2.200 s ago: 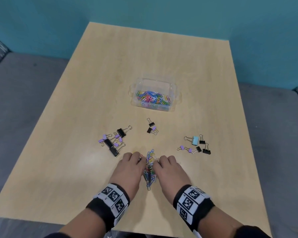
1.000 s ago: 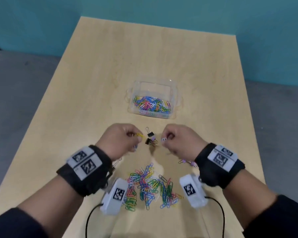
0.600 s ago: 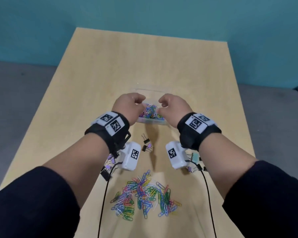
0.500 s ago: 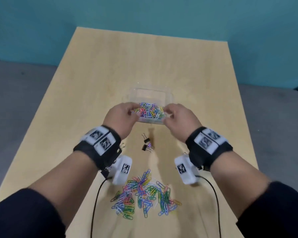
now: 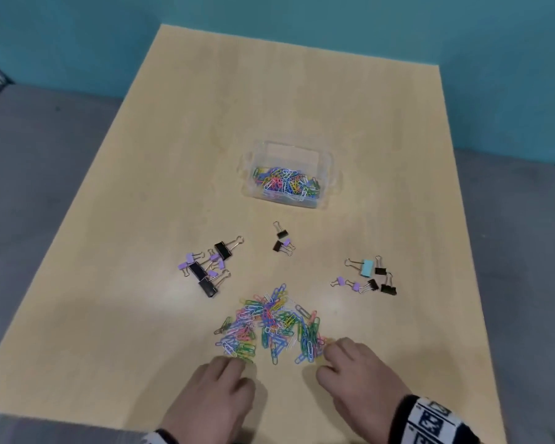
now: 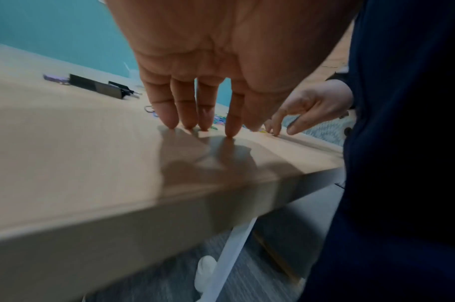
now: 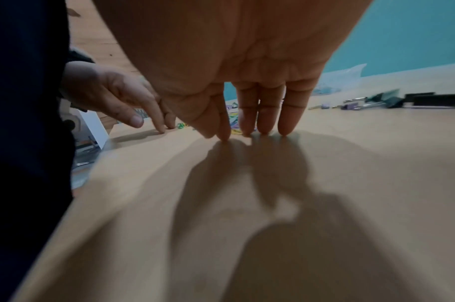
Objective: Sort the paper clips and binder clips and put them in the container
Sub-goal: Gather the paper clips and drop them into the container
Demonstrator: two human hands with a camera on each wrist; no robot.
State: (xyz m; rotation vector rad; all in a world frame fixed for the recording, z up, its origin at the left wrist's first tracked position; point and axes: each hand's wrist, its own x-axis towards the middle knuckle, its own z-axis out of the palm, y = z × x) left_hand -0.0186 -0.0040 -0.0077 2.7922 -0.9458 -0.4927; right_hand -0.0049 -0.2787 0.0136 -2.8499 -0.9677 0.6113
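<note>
Multicolour paper clip pile [image 5: 269, 325] loose on wooden table [image 5: 116, 283], near edge. Left hand [image 5: 215, 398] and right hand [image 5: 359, 376] flank it, fingers straight, tips on the tabletop, holding nothing. Clear container [image 5: 329, 174] further back, part-filled with paper clips. Binder clips in three groups: left [image 5: 209, 267], centre [image 5: 282, 240], right [image 5: 370, 275].

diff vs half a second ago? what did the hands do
Both hands came back from the clear plastic container to the near edge of the loose pile of coloured paper clips. The left hand and right hand now rest straight fingertips on the wooden table, holding nothing. The container, the paper clips inside it and the three groups of binder clips stayed put.
</note>
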